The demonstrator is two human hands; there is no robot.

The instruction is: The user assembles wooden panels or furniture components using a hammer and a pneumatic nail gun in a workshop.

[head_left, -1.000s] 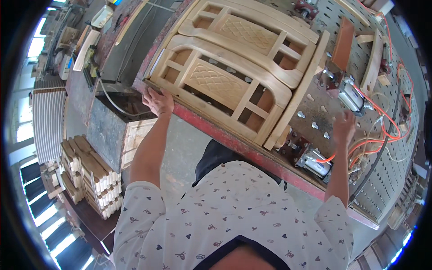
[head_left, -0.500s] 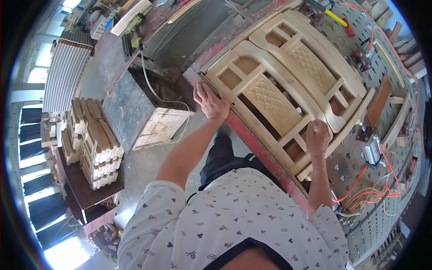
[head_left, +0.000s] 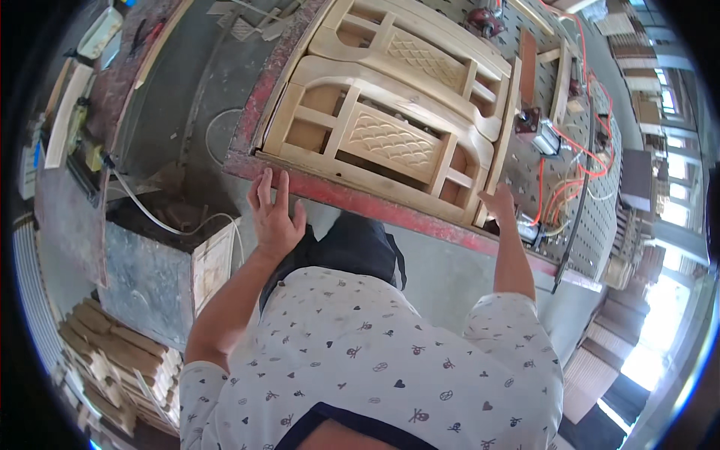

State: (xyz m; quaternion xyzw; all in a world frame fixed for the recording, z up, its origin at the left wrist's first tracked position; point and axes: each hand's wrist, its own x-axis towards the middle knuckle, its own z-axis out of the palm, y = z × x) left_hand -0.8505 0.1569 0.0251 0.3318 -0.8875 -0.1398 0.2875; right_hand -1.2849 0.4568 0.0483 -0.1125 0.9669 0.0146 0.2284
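Observation:
Two pale wooden frame panels lie side by side on the workbench: a near panel [head_left: 322,161] and a far panel [head_left: 442,37], each with a carved scale-pattern insert and open gaps between its bars. My left hand [head_left: 277,221] is open, fingers spread, its fingertips at the red front edge [head_left: 330,193] of the bench by the near panel's left corner. A long wooden strip [head_left: 507,120] runs along the panels' right ends. My right hand [head_left: 501,206] is closed over this strip's near end; its fingertips are partly hidden.
Right of the strip, a metal air cylinder [head_left: 538,136] with orange hoses [head_left: 553,187] sits on the perforated bench top [head_left: 600,195]. A grey box-like stand [head_left: 150,274] with a pale hose is at the left. Stacked wooden parts [head_left: 112,337] stand at the lower left.
My view has turned, so the panels appear farther left. My right hand has moved from the near panel's right corner to the strip's near end. My left hand has slid off the panel's edge toward me.

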